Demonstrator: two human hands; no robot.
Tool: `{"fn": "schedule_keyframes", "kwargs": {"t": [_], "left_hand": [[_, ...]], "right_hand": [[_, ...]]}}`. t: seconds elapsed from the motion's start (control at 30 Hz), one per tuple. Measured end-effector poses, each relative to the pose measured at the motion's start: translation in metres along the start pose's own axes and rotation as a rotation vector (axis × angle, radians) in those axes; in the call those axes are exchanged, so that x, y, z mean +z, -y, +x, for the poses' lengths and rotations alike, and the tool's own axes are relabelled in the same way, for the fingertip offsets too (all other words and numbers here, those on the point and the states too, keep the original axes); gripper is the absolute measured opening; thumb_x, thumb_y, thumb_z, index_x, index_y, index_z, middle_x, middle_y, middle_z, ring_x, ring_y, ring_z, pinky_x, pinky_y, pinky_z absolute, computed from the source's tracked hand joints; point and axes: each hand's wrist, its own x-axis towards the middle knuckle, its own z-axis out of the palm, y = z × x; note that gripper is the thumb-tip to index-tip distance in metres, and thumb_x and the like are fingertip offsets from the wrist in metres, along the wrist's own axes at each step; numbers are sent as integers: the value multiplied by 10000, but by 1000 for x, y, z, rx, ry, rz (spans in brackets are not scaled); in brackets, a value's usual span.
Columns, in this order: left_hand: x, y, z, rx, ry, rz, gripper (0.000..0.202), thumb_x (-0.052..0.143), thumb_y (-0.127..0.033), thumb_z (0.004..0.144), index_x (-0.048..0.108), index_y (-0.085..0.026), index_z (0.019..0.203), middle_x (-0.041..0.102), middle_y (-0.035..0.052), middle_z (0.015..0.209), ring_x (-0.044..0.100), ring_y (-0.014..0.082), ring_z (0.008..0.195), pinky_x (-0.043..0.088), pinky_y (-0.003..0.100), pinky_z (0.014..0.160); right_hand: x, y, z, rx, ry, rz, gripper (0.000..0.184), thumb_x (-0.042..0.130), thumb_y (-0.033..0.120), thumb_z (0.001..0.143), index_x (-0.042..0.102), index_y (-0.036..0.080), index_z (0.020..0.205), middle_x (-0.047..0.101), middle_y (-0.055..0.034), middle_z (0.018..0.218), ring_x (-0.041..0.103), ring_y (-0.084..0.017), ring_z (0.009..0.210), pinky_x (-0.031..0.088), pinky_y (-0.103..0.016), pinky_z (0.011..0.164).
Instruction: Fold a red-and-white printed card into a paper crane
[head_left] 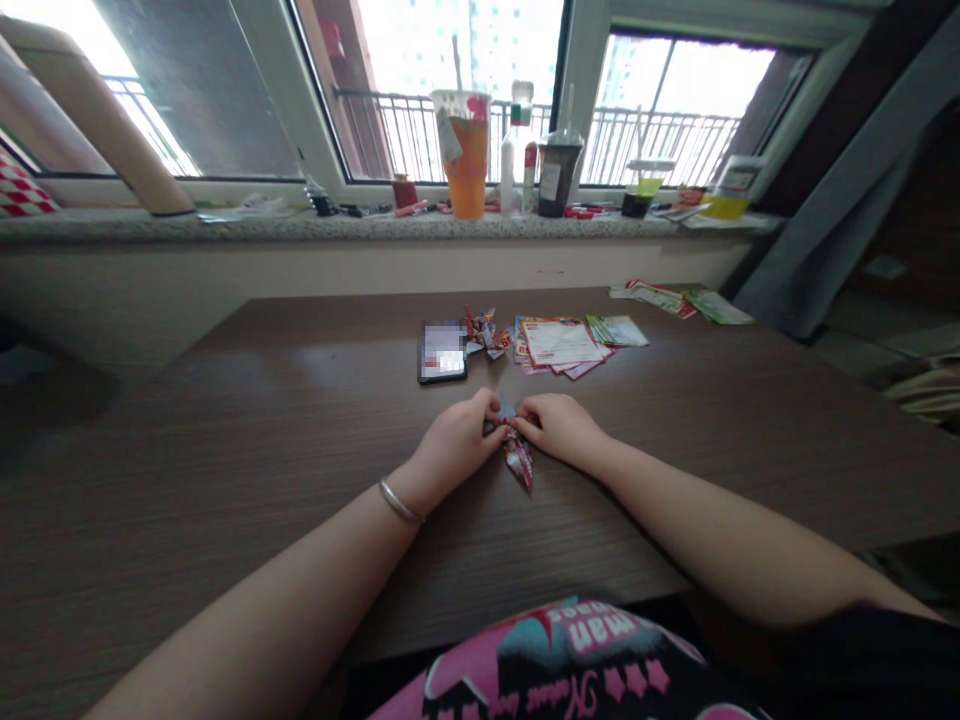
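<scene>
Between my hands is a small piece of folded printed paper (pixel 519 462), red and white with a pointed end toward me. My left hand (pixel 469 432) pinches it from the left side, a bracelet on the wrist. From the right, my right hand (pixel 559 425) pinches the same paper near its far end. The fingers cover part of the folds. Just beyond my hands lie a phone (pixel 442 352) with a lit, blurred screen and several colourful folded paper pieces (pixel 487 333). A stack of printed sheets (pixel 561 343) lies to their right.
The brown table (pixel 262 430) reaches to the wall under the window. More leaflets (pixel 716 306) lie at its far right corner. On the stone windowsill (pixel 360 228) stand an orange drink cup (pixel 469 165), bottles (pixel 517 150), a dark cup (pixel 559 175) and small items.
</scene>
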Motion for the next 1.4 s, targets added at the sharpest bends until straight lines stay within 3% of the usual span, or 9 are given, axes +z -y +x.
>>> {"fn": "schedule_keyframes", "kwargs": {"t": [0.2, 0.37, 0.73, 1.13, 1.4], "left_hand": [[-3, -4, -2, 51, 21, 127, 135, 620, -268, 817, 541, -196, 900, 641, 44, 871, 607, 204, 834, 469, 306, 731], [-6, -7, 0, 4, 28, 200, 132, 651, -275, 804, 571, -201, 879, 649, 43, 888, 608, 213, 866, 455, 314, 762], [-7, -8, -2, -64, 36, 127, 115, 604, -322, 839, 618, -238, 917, 693, -2, 909, 629, 188, 851, 435, 279, 707], [-4, 1, -1, 71, 25, 236, 163, 600, -340, 849, 700, -220, 895, 671, 43, 928, 597, 208, 905, 468, 323, 821], [-4, 3, 0, 126, 36, 184, 172, 558, -292, 882, 683, -212, 967, 689, 43, 995, 597, 211, 987, 459, 354, 918]], "right_hand": [[0, 2, 1, 22, 18, -16, 231, 552, 385, 864, 656, 204, 767, 711, -36, 790, 616, -173, 737, 328, -257, 615], [-2, 4, 1, 38, 18, -7, 236, 551, 393, 868, 663, 204, 782, 713, -28, 794, 617, -167, 731, 328, -254, 613], [3, 1, 2, 60, -20, -9, 260, 567, 436, 853, 613, 208, 737, 697, -25, 763, 601, -168, 695, 282, -258, 577], [7, -5, 0, 27, -37, 111, 220, 609, 398, 837, 605, 201, 740, 637, 2, 686, 534, -134, 619, 275, -241, 547], [8, -9, -5, -76, -131, 164, 115, 668, 300, 791, 623, 195, 785, 655, -23, 843, 556, -166, 829, 379, -258, 726]]}}
